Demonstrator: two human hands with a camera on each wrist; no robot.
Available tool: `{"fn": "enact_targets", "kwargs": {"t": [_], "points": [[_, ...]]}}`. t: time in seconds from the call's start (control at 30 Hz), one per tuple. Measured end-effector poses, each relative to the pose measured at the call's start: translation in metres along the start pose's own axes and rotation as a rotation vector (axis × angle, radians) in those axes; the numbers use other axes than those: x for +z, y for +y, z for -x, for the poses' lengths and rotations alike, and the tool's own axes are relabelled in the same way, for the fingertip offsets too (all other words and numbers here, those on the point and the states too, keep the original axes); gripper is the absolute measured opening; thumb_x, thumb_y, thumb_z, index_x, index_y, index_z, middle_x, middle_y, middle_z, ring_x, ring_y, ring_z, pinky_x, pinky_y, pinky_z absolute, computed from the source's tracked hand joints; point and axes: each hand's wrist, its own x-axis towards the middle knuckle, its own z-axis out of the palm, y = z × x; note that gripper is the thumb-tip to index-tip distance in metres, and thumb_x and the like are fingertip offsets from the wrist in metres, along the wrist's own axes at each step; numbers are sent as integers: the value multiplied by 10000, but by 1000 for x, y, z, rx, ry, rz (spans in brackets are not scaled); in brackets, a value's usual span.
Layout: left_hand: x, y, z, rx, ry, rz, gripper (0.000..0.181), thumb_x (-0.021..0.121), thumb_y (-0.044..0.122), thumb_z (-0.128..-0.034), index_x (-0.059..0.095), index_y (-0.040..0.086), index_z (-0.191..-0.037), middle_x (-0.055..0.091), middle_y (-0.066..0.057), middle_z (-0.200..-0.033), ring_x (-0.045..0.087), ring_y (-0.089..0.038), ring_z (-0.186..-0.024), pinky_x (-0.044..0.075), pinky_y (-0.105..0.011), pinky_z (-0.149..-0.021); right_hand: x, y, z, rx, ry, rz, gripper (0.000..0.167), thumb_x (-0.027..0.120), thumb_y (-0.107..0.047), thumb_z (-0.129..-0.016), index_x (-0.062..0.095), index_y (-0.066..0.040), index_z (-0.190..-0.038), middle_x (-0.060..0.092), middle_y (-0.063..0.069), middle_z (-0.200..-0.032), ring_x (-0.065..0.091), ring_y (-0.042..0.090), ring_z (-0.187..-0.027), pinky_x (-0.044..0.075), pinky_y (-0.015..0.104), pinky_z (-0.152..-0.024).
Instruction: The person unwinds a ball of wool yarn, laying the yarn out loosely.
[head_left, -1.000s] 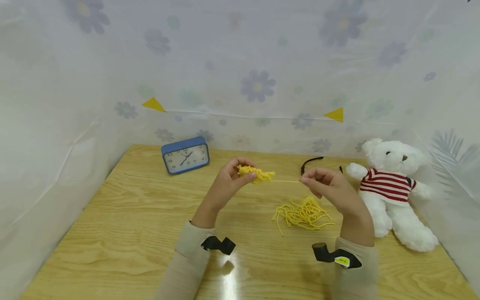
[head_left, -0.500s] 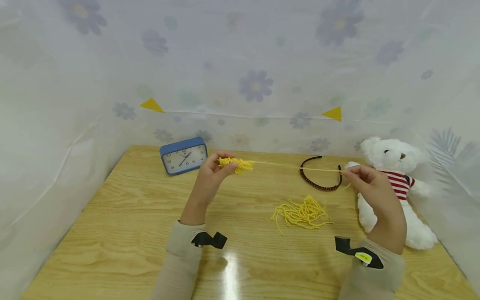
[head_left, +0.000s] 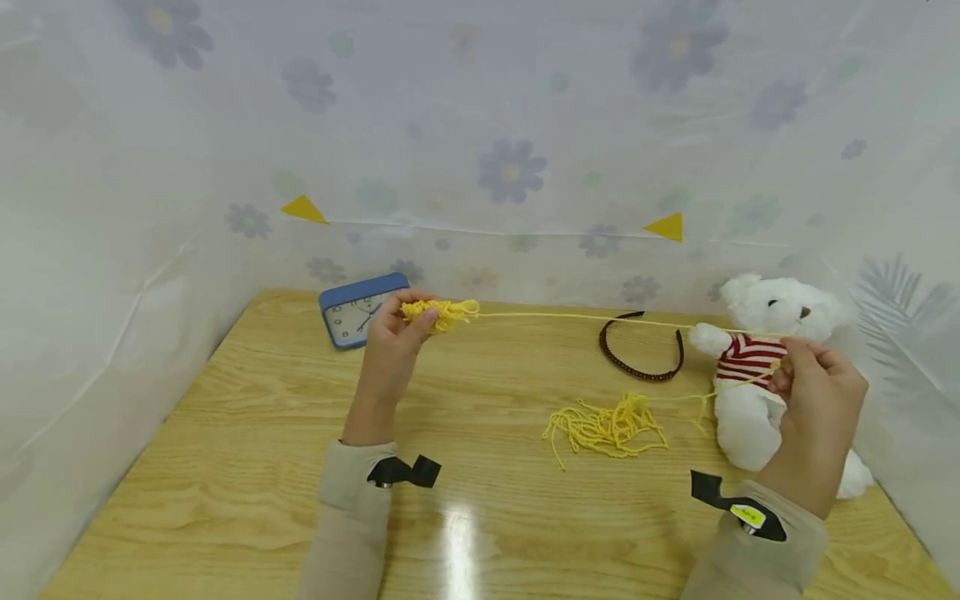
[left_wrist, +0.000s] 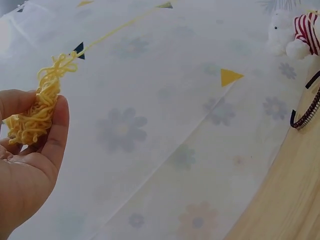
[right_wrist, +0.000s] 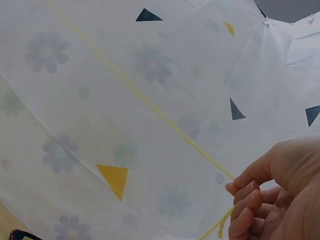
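Note:
My left hand (head_left: 390, 354) grips a crumpled bundle of yellow yarn (head_left: 442, 313), pinched between thumb and fingers in the left wrist view, where the bundle (left_wrist: 42, 112) has loops sticking out at its top. A single strand (head_left: 570, 316) runs taut from it to my right hand (head_left: 817, 408), which pinches it between thumb and forefinger in front of the teddy bear. From below the right hand's fingers another length (right_wrist: 216, 228) hangs away. On the table between the hands lies a loose yellow yarn pile (head_left: 611, 427).
A blue alarm clock (head_left: 348, 321) stands at the back left, partly behind the left hand. A dark beaded headband (head_left: 637, 373) lies at the back right, beside a white teddy bear (head_left: 750, 425) in a striped shirt. A patterned sheet (head_left: 450, 167) hangs behind the wooden table (head_left: 225, 467).
Both hands have moved apart, the left one leftward with the bundle and the right one rightward. The strand between them is much longer, and a second strand now stretches from the right hand toward the pile.

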Motion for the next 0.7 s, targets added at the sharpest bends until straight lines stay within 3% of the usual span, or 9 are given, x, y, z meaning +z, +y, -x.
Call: {"fn": "enact_targets", "kwargs": {"t": [0.1,0.23,0.3,0.4,0.53,0.7], "points": [[0,2,0,8,16,24,173,500,-39,-951,538,87,-1063,551,-61,-1025,588,-137,-883,526,-239,-805,-6,3,-3,32,-148,194,180,640,-63,-887,659,-60,-708,509,9,-542,452,96,-420,420,192,-385],[4,4,1,8,-9,20,171,508,-40,-945,547,93,-1044,548,-54,-1002,590,-128,-863,525,-230,-791,-7,12,-8,19,-480,652,193,553,-202,-963,641,-181,-792,549,-75,-641,490,59,-528,444,179,-490],[7,3,2,-1,-29,9,168,514,-35,-942,546,94,-1044,548,-50,-994,591,-121,-857,523,-222,-789,-2,17,-9,-5,-609,841,186,501,-242,-988,618,-136,-889,556,-89,-707,508,59,-579,459,203,-528],[12,0,3,-16,-63,-13,154,514,-31,-943,542,68,-1057,548,-44,-987,584,-112,-849,519,-210,-784,7,25,-8,-22,-722,1042,279,458,-283,-1006,562,-27,-1042,571,-67,-806,544,85,-633,477,245,-564],[18,-8,3,-16,-128,-52,139,518,-11,-948,542,45,-1073,542,-67,-1012,587,-121,-865,523,-232,-805,15,32,-5,7,-815,1159,390,427,-251,-1019,469,90,-1204,606,27,-909,582,137,-672,483,282,-582],[29,-15,5,-46,-215,-87,167,544,25,-950,523,-20,-1110,519,-80,-1047,590,-124,-866,524,-253,-818,19,35,-1,12,-898,1187,374,434,-219,-1019,443,88,-1233,593,128,-1044,621,193,-737,490,306,-603]]}}
